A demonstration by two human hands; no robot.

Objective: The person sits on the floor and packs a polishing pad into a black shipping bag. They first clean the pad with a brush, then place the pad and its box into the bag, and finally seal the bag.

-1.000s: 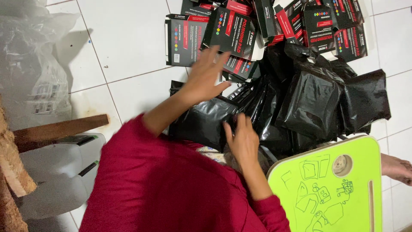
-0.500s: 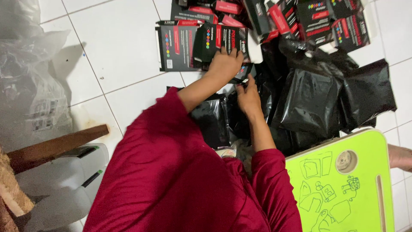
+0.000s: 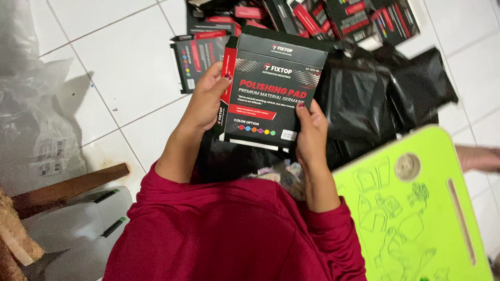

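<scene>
I see both hands up in front of the red sleeves, sharing one black cardboard box [image 3: 271, 88] with red trim and a row of coloured dots on its face. The left hand [image 3: 205, 101] has its grip closed on the box's left edge, thumb on the front face. The right hand [image 3: 312, 130] has its grip closed on the lower right corner, thumb tip on the front. The box is held tilted above the floor; its top flap stands up, and I cannot tell whether anything is inside.

Behind it, on the white tiled floor [image 3: 125, 67], lies a heap of similar flat boxes [image 3: 333, 15]. Just right of the held box sits a pile of black plastic bags [image 3: 385, 99], contents hidden. A lime-green board [image 3: 416, 208] with line drawings fills the lower right. Clear plastic wrapping [image 3: 36, 130] lies at the left.
</scene>
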